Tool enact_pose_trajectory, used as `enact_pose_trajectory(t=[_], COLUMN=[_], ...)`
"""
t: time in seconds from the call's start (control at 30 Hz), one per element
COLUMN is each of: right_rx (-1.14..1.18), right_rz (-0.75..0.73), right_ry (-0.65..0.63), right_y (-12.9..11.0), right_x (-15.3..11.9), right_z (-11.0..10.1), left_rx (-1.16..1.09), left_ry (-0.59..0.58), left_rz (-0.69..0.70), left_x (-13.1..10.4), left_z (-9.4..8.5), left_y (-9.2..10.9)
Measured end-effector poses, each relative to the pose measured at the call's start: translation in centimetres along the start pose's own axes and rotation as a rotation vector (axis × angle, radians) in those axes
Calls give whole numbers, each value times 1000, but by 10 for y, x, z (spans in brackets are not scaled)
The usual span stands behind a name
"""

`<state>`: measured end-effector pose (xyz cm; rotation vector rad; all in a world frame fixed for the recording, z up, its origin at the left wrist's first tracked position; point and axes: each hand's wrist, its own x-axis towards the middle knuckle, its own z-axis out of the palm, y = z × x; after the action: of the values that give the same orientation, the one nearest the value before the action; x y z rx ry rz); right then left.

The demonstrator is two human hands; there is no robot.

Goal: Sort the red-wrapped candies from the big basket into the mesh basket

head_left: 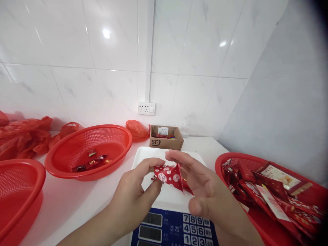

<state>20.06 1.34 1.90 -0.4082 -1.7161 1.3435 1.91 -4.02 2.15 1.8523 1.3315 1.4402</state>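
Note:
My left hand [140, 189] pinches a small red candy packet [167, 176] with white round patterns by its left end, between thumb and fingers. Beside its right end is my right hand [202, 181], thumb and fingers apart in a wide curve. Both hands are over the white pan [143, 155] of a weighing scale. Part of another red wrapper [188, 186] shows behind the packet, near my right fingers; how it lies is partly hidden. Below the pan, the scale's blue panel [171, 218] has number keys and dark displays.
A red basket [115, 131] with a few wrapped sweets stands left, another red basket [36, 167] nearer. To the right, a red basket [222, 159] holds many red packets. Behind the scale are a cardboard box [166, 143] and a red plastic bag [137, 131].

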Motion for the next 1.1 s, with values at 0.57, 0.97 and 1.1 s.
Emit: enact_pose_trajectory(t=[0.57, 0.97, 1.1], right_rx=[-886, -1036, -1056], right_rz=[-449, -813, -831], right_ry=[388, 266, 246], right_y=[-19, -9, -10], right_x=[-3, 0, -5], right_z=[14, 26, 27], left_rx=[266, -851, -759], left_ry=[148, -20, 185], left_rz=[218, -328, -146], left_x=[-3, 4, 1], left_z=[1, 5, 6], left_y=[-10, 2, -1])
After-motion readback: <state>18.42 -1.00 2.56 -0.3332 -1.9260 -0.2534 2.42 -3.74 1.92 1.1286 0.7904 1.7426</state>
